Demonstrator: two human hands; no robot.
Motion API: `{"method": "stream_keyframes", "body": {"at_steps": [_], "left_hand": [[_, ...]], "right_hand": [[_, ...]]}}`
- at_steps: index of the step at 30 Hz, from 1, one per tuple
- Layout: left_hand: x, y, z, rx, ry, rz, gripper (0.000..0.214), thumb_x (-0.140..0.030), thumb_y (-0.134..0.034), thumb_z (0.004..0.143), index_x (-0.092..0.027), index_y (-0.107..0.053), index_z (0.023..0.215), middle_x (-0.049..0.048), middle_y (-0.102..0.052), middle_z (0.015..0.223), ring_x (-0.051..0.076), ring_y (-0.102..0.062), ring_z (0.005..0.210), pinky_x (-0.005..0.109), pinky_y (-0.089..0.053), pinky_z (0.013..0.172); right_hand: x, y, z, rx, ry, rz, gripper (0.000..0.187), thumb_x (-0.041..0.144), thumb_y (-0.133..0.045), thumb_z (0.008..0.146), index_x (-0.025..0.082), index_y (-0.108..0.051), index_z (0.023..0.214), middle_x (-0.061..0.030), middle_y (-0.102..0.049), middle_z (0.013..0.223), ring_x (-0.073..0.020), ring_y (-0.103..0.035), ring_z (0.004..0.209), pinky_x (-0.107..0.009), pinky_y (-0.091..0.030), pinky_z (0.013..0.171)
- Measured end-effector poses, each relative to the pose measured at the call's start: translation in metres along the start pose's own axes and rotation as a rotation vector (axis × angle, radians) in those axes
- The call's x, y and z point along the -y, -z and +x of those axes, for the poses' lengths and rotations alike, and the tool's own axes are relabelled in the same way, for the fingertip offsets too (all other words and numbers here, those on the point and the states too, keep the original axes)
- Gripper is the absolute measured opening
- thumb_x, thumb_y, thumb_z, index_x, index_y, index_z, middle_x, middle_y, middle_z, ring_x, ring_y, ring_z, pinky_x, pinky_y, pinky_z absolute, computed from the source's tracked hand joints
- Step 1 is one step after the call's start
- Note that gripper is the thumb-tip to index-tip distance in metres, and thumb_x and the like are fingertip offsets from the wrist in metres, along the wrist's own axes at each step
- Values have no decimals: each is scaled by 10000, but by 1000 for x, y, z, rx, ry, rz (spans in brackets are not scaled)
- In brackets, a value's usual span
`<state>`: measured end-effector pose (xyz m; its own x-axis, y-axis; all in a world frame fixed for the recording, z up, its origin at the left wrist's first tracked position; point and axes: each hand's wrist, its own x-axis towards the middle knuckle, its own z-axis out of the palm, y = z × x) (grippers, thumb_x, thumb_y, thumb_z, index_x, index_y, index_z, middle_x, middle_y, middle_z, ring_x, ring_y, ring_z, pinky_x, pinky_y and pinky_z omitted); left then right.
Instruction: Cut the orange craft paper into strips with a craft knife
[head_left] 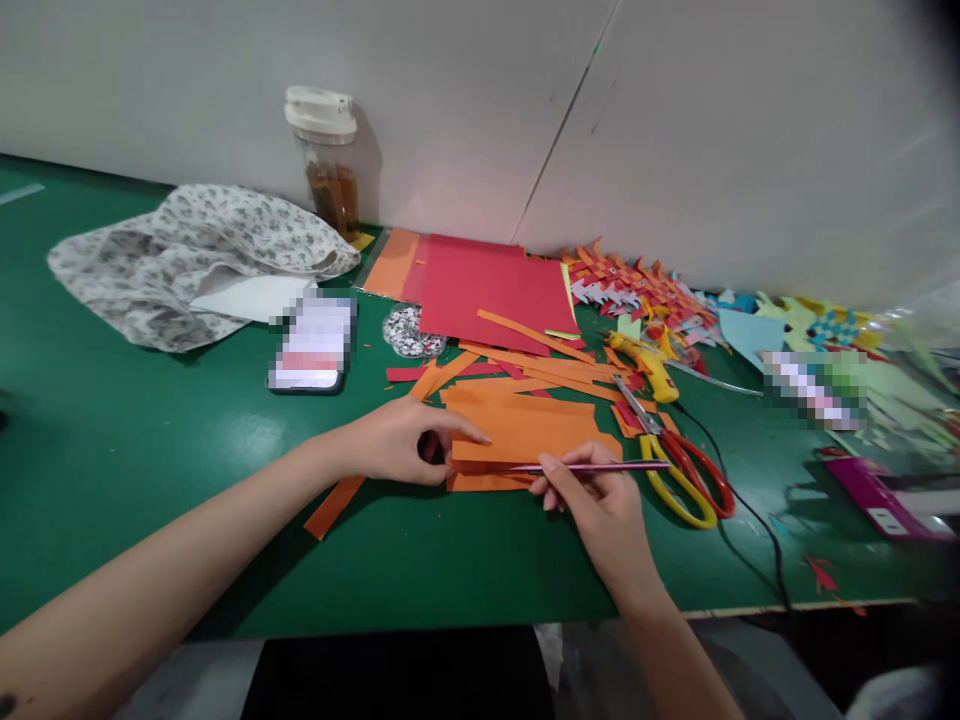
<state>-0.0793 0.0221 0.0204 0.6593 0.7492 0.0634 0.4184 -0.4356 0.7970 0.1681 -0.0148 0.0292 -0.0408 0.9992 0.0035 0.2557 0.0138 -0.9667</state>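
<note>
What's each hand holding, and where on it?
Right hand: slim pink tool, gripped toward its left end. Left hand: at the left edge of the orange paper; can't tell whether it pinches or just steadies it.

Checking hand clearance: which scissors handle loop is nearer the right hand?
The yellow loop of the scissors; the red loop lies beyond it, farther from the right hand.

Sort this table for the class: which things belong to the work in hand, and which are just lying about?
Belonging to the work, it seems:
orange paper, touched by the left hand
slim pink tool, held in the right hand
probably the orange strips and scissors close by

Apparently just lying about:
phone
patterned cloth
lidded drink cup
</note>
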Motion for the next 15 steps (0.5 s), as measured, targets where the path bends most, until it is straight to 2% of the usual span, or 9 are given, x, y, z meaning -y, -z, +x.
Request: {"method": "stream_keyframes", "body": {"at_steps": [5,10,15], "left_hand": [[0,0,0,17,23,6,465,-168,-625,743,-241,-647,1202,-10,-703,812,96,-607,629,193,-453,596],[-2,0,0,17,39,2,464,-162,-630,747,-245,-641,1203,-22,-699,787,94,-605,628,187,-445,597],[-3,-6,2,-47,68,70,369,-285,-662,778,-255,-669,1146,-31,-674,703,102,-596,587,197,-422,561]], "right_hand": [[-4,11,1,-58,17,18,297,403,-716,786,213,-512,685,-8,-677,568,-103,-544,442,-226,-451,471],[-9,17,2,-33,-9,41,281,374,-716,795,207,-518,687,0,-671,563,-95,-539,445,-215,-438,473],[-12,18,0,-15,-18,68,271,360,-706,808,206,-522,681,4,-659,556,-98,-539,447,-214,-425,464]]}}
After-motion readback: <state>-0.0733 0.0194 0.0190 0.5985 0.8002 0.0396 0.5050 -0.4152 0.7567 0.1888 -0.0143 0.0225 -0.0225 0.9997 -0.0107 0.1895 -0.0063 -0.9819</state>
